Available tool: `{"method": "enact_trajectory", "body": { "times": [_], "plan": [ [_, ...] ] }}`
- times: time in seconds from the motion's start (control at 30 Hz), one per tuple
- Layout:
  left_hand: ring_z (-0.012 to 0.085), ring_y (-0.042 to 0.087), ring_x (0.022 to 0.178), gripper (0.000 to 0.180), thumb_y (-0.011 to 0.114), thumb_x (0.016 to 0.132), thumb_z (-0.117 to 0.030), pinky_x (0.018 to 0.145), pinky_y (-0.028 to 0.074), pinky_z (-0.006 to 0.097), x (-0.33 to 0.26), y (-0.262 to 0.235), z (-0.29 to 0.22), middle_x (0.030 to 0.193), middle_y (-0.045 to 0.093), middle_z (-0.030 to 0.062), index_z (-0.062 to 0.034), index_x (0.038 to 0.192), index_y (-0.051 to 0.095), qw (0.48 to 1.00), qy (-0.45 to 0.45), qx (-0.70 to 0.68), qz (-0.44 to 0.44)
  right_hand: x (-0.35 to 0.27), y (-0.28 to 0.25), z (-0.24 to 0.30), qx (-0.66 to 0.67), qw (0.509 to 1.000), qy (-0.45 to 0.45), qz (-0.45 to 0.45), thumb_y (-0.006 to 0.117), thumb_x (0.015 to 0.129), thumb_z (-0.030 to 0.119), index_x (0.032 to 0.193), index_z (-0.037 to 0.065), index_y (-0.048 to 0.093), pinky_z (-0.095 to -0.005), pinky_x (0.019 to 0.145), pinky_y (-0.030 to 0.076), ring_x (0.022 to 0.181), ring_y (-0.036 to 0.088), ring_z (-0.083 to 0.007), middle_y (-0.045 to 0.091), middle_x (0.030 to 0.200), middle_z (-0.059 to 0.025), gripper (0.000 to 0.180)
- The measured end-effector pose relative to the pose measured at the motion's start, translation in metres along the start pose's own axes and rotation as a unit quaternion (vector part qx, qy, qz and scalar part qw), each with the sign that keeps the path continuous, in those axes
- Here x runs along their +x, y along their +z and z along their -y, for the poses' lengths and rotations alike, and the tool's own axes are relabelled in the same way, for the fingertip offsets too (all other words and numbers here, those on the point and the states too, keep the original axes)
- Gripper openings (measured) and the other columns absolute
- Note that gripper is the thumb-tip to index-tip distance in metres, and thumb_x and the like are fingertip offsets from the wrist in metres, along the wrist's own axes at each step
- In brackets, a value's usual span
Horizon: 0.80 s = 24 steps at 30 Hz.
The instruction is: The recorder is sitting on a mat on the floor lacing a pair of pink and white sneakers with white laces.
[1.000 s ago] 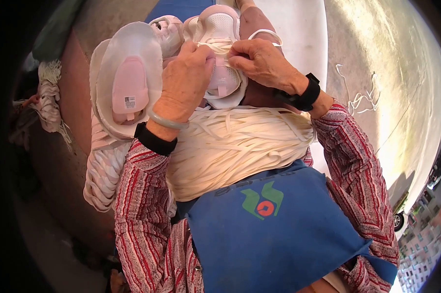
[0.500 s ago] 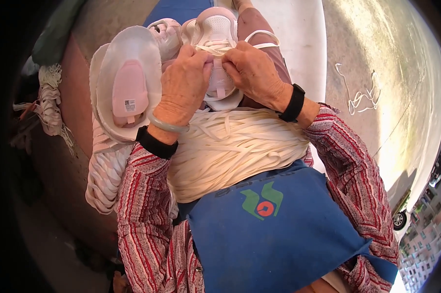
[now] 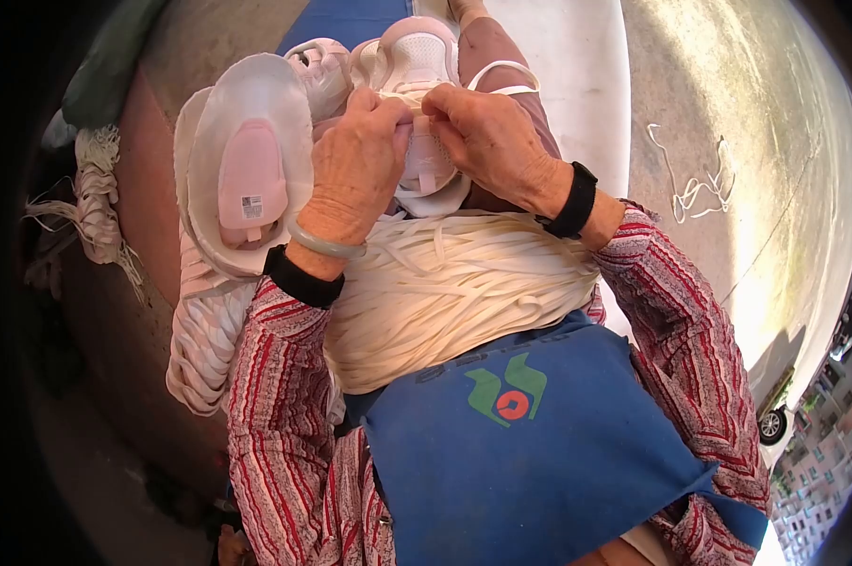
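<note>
A pale pink and white shoe (image 3: 418,52) lies across my lap, its toe pointing away from me. My left hand (image 3: 358,170) is closed in a pinch at the left edge of its lacing. Opposite, my right hand (image 3: 497,141) pinches at the right side, its fingertips close to the left ones. A cream shoelace (image 3: 400,96) runs under the fingers, and both hands seem to grip it; the exact hold is partly covered by the fingers. One white lace loop (image 3: 503,66) stands out beyond my right hand.
A thick bundle of cream laces (image 3: 454,292) covers my lap above a blue apron (image 3: 539,443). At left are stacked shoe pieces with a pink insole-like pad (image 3: 252,174) and another pink shoe (image 3: 320,71). A loose lace (image 3: 700,193) lies on the floor at right.
My right hand has shifted slightly left, bringing its fingertips nearer the left hand. The left hand has hardly moved, and the shoe stays in place.
</note>
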<state>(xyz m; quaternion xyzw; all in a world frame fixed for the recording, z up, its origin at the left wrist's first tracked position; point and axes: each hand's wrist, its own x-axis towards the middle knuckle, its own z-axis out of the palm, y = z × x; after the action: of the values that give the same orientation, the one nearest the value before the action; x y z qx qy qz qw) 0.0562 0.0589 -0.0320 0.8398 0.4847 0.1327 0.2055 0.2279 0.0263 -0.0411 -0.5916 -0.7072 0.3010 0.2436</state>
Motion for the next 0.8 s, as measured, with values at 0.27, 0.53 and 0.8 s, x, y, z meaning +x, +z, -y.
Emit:
{"method": "enact_trajectory", "body": {
  "times": [0.27,0.53,0.8],
  "plan": [
    [0.0185,0.054,0.061,0.019,0.053,0.094,-0.019,0.06,0.046,0.034,-0.012,-0.011,0.019,0.081,0.053,0.0065,-0.0012,0.087,0.056,0.984,-0.059,-0.164,0.035,-0.013,-0.01,-0.005,0.021,0.991,-0.126,-0.041,0.065,0.083,0.005,0.105,0.004,0.06,-0.0376,0.067,0.052,0.078,0.063,-0.0323,0.06,0.099,-0.0123,0.023],
    [0.0053,0.038,0.048,0.021,0.042,0.096,-0.023,0.044,0.039,0.021,-0.03,-0.083,-0.016,0.076,0.047,0.0,-0.0052,0.087,0.05,0.663,-0.24,-0.685,0.183,-0.023,0.003,0.032,-0.047,0.961,-0.274,0.011,0.066,0.082,0.015,0.088,0.007,0.062,-0.0344,0.074,0.049,0.094,0.061,-0.0227,0.059,0.098,-0.0043,0.011],
    [0.0199,0.052,0.097,0.019,0.035,0.098,-0.009,0.107,0.035,0.05,-0.048,-0.159,-0.008,0.105,0.042,0.01,0.0054,0.101,0.047,0.554,-0.048,-0.83,-0.039,-0.032,-0.004,0.055,0.222,0.944,-0.199,0.144,0.056,0.093,0.023,0.084,0.001,0.06,-0.044,0.067,0.048,0.072,0.059,-0.0379,0.06,0.074,-0.0179,0.024]
  ]
}}
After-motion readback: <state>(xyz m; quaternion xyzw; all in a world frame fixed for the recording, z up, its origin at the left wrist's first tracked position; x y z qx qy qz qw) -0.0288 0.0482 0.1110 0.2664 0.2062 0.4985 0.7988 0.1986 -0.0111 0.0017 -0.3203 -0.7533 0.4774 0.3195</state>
